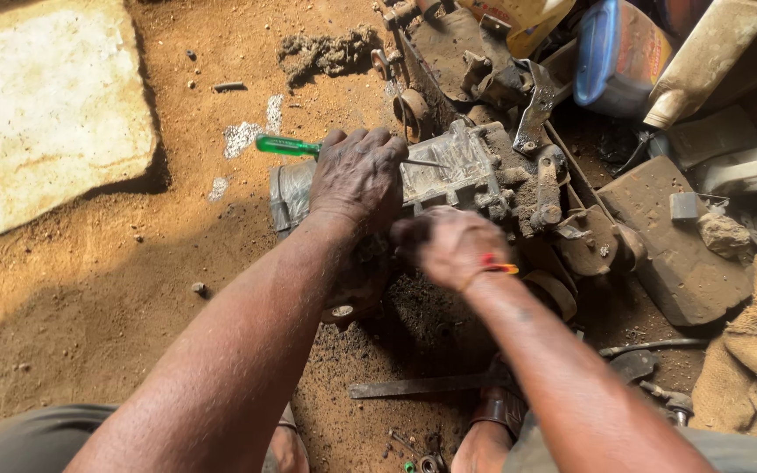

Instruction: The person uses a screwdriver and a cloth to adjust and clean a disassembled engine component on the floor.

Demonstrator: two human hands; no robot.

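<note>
My left hand (357, 175) grips a screwdriver with a green handle (284, 145); its thin shaft points right across a greasy grey metal engine part (457, 171) on the dirt floor. My right hand (450, 245) is blurred just below that part, fingers curled against its near edge; whether it holds anything is hidden. An orange-red band (497, 265) sits at my right wrist. Both forearms reach in from the bottom of the view.
Oily metal scrap (484, 70) lies behind the part. A blue-lidded container (615, 52) and plastic jugs (711, 61) stand at top right. A burlap sack (755, 359) lies right, a flat metal strip (422, 385) near my feet, a pale stone slab (45, 105) at top left.
</note>
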